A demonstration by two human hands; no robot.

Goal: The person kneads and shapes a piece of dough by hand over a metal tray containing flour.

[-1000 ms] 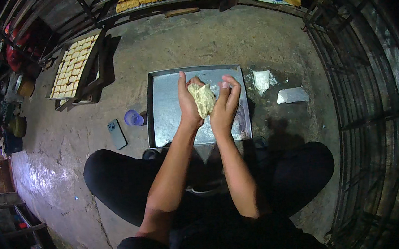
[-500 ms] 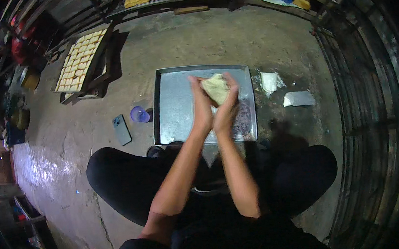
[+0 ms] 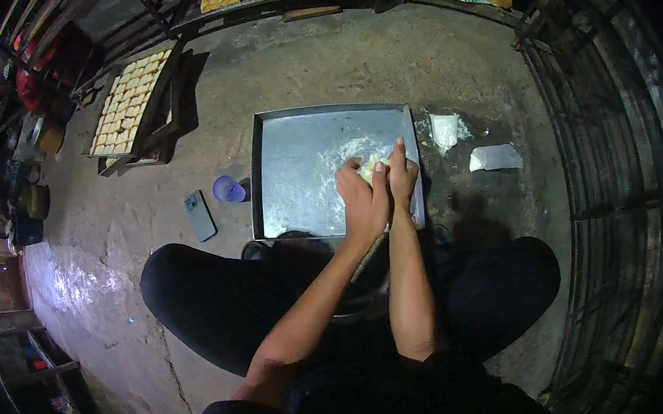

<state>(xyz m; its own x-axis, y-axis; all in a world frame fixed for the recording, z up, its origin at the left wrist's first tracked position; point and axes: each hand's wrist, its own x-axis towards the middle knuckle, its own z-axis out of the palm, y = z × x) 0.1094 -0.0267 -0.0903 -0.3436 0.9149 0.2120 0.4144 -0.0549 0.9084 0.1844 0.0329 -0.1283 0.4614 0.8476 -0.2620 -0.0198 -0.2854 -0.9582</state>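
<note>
Both my hands are pressed round a lump of pale yellow dough point(image 3: 375, 160) over the right half of a shallow metal tray point(image 3: 291, 155). My left hand point(image 3: 364, 200) lies on its left side with the fingers curled over it. Against the other side, my right hand point(image 3: 402, 175) closes in, its thumb pointing up. The hands hide most of the dough, and only a small patch shows between them. White flour point(image 3: 352, 148) is scattered on the tray around them.
Left of the tray stand a purple cup point(image 3: 228, 189) and a phone point(image 3: 200, 215). A white packet point(image 3: 445, 131) and a white block-shaped packet point(image 3: 495, 157) lie at right. Bread rolls fill a tray point(image 3: 131, 102) at far left. Racks point(image 3: 623, 205) line the right side.
My hands have moved down and slightly right with the dough, from cupping it up in view to pressing round it. The floury patch on the tray is now uncovered.
</note>
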